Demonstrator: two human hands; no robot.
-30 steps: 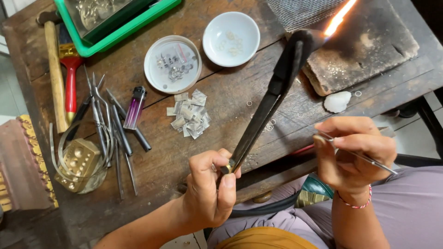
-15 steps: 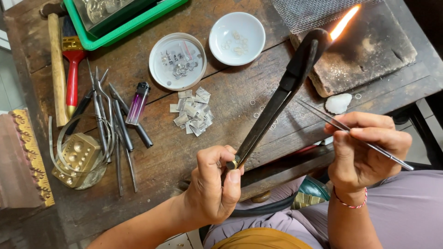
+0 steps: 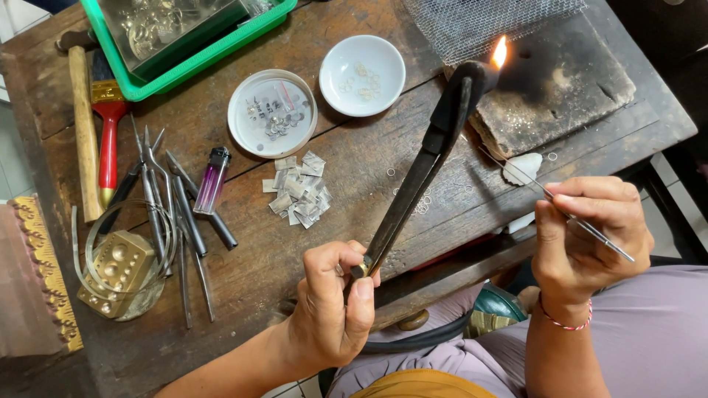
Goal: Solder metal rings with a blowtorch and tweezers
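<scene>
My left hand (image 3: 332,309) grips the base of a long black torch (image 3: 420,169) that slants up to the right. A small orange flame (image 3: 499,53) burns at its tip, over a charred block (image 3: 568,92). My right hand (image 3: 586,236) pinches thin metal tweezers (image 3: 546,193) near their middle, the tip pointing up-left toward a white shell-like piece (image 3: 525,166) at the block's near edge. Tiny wire rings (image 3: 422,203) lie scattered on the wooden bench (image 3: 251,250) under the torch.
A white bowl (image 3: 361,74) with small rings, a round lid (image 3: 271,112) with metal bits, a pile of silver sheet scraps (image 3: 299,193), a purple lighter (image 3: 212,180), pliers and files (image 3: 173,214), a brass dapping block (image 3: 118,271), hammers (image 3: 85,133), a green tray (image 3: 184,37), wire mesh (image 3: 479,18).
The flame has shrunk from a long streak to a small tongue. My right hand has lowered the tweezers toward the block's edge. The view shifted slightly.
</scene>
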